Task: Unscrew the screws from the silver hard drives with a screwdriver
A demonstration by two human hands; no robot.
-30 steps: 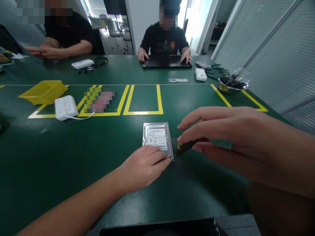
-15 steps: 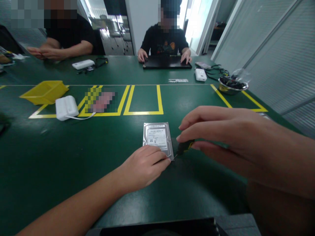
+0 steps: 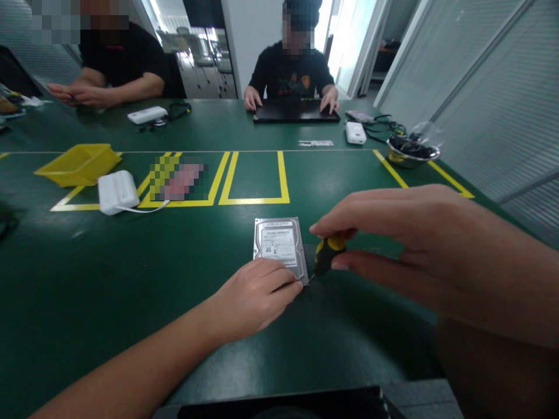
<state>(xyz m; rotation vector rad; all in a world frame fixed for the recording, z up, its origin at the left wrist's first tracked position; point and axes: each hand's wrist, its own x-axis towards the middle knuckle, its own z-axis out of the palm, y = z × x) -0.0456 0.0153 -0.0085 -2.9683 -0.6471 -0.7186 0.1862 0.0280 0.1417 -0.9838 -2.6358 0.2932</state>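
Observation:
A silver hard drive (image 3: 279,240) with a white label lies flat on the green table. My left hand (image 3: 261,294) covers its near end, with fingers bent and pressed together at the near right corner. My right hand (image 3: 406,238), to the right of the drive, pinches the handle of a short black and yellow screwdriver (image 3: 328,256) between thumb and fingers. The screwdriver leans, and its thin shaft reaches down to the drive's near right corner. Whether the tip sits in a screw is too small to tell.
A yellow bin (image 3: 81,166) and a white box with a cable (image 3: 117,192) stand at the left. Yellow tape outlines (image 3: 283,177) mark the table. A metal bowl of cables (image 3: 413,154) is at the far right. Across sit two people, one with hands on a flat black panel (image 3: 297,112).
My right hand's fingers have shifted around the screwdriver handle, which has turned and shows more yellow. My left hand and the hard drive have stayed in place.

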